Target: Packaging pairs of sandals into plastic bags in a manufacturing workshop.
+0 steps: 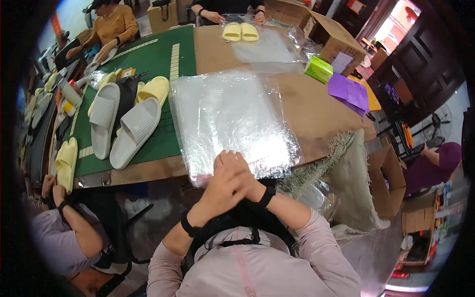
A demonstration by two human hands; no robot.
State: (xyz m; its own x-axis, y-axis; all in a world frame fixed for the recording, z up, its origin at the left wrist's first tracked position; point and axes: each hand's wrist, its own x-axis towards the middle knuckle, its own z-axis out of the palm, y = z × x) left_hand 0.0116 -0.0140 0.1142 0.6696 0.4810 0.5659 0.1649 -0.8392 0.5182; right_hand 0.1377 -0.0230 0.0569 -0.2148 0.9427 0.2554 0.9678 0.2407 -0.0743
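Note:
A stack of clear plastic bags (225, 114) lies flat on the table before me, glare across its surface. My hands overlap at its near edge. On top is my left hand (222, 184), laid across the other one with its fingers loosely apart. Beneath it, my right hand (247, 173) is partly covered; some fingertips stretch out over the plastic. I see nothing held in either. To the left, two large grey slippers (136, 129) rest on a green mat (184, 59), with yellow slippers (154, 90) and a black one (127, 93) behind them.
Across the table, another person's hands (213, 17) are by yellow slippers (240, 32) on plastic. Other people work at the left. A green packet (319, 69), purple paper (348, 94) and a cardboard box (334, 37) stand right. A woven sack (346, 178) hangs by the table's right edge.

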